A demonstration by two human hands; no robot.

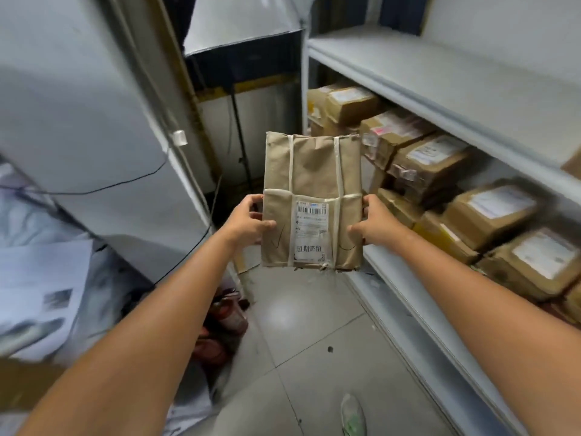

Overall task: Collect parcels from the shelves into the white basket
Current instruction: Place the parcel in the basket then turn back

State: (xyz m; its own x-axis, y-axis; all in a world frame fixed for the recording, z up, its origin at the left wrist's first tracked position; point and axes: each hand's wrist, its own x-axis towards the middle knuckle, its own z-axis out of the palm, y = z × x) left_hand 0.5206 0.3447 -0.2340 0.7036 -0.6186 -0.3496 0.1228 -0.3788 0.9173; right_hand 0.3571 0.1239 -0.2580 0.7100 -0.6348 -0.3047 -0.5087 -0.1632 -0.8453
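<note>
Head view, from the left: at 9 o'clock lies a blurred heap of white sheets and pale bags (41, 278). A grey panel (78, 105) rises above it toward 10 o'clock, and a thin black cable (125, 182) sags across that panel. Low at 7 o'clock sit some red and dark items (220, 322), too blurred to name.

The left grip (250, 220) reaches in from 7 o'clock and clasps the left edge of the parcel (311, 171), thumb on the front face, fingers curled behind. The parcel hangs in mid-air at frame centre, upright and facing the camera. It is wrapped in brown paper with pale tape strips running down and across it, and a white shipping label (311, 229) with a barcode sits on its lower half. The right grip (375, 223) comes from 5 o'clock and clasps the parcel's right edge, thumb in front.

Beneath lies grey tiled floor (314, 341), and a pale shoe (353, 415) shows at 6 o'clock. From 1 to 4 o'clock runs a white shelf unit (440, 86). Its lower shelf carries brown cardboard boxes (490, 212) with white labels, packed close together.
</note>
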